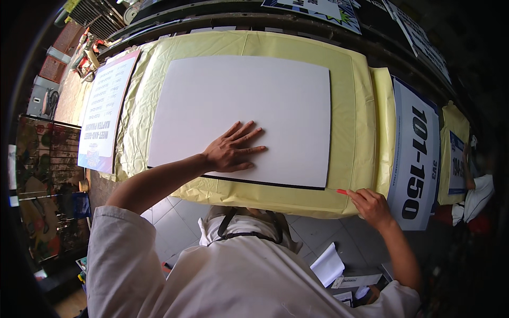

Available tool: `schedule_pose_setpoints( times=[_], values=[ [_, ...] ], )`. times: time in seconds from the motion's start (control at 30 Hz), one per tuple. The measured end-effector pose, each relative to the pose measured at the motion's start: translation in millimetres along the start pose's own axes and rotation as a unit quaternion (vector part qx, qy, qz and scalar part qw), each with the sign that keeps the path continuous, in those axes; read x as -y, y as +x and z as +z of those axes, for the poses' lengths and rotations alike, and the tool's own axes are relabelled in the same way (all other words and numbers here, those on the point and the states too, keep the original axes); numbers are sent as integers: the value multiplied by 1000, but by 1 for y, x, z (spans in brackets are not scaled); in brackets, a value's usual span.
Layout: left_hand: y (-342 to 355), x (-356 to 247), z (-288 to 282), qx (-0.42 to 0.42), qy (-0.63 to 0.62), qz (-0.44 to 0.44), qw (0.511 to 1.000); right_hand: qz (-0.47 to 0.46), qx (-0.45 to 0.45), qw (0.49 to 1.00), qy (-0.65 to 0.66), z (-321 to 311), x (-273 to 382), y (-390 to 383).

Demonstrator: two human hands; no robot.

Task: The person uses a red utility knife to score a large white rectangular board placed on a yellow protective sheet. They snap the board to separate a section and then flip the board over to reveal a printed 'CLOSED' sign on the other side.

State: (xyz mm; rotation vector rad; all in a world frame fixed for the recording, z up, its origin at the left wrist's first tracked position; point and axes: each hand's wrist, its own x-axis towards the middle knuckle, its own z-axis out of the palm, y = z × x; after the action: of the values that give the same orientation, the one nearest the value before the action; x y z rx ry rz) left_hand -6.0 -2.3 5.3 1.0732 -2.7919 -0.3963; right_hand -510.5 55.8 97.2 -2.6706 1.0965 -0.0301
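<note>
A large white board [244,87] with a thin dark edge lies flat on a table covered in yellow sheeting [351,111]. My left hand [231,150] rests palm down on the board near its front edge, fingers spread, holding nothing. Off the board's front right corner, my right hand [372,208] is closed around a slim red tool [342,192] whose exact kind is too small to make out. The tool's red end points left, toward that corner, above the yellow sheeting.
A printed sign [108,111] lies at the table's left end, and another sign with big dark numerals [414,153] lies to the right. At the far right a co-worker's white sleeve [477,197] shows. Papers [327,265] lie below, beside tiled floor [177,228].
</note>
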Motion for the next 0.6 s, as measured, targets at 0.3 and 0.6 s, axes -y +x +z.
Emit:
schedule_pose_setpoints(
  times=[0.3, 0.6],
  values=[
    [-2, -1, -4, -4, -8, 7, 1000, 121, -104, 976, 150, -2, 8, -22],
    [-6, 2, 7, -45, -5, 1, 999, 227, -220, 922, 225, 84, 113, 65]
  ],
)
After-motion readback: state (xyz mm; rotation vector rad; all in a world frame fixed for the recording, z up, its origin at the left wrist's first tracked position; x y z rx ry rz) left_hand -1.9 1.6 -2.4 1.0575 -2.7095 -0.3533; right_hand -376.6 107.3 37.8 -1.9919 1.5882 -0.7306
